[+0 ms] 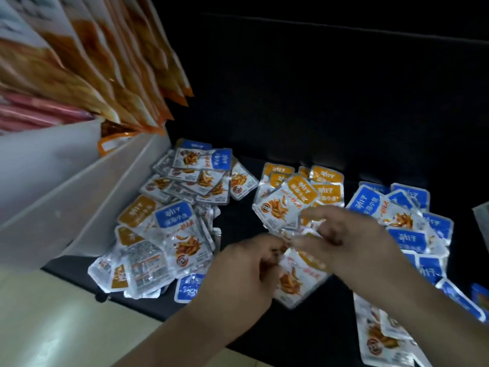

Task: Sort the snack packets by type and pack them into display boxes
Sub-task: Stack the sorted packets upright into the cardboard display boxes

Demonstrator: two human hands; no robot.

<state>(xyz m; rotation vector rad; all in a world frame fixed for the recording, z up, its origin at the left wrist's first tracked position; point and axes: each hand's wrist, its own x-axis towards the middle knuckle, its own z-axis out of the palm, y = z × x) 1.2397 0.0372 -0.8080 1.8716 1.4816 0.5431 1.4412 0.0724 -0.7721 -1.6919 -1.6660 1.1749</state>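
Pinching an orange-labelled packet [293,279] between them, the left hand [246,271] and right hand [352,242] both have fingers curled on its silver edge, just above the black tabletop [304,340]; blur hides the finer grip. Beyond them lie three groups of packets: a mixed heap [164,234] at left, an orange pile [299,192] in the middle, a blue pile [407,221] at right. Farther left, white display boxes [66,186] hold large standing orange bags [119,62].
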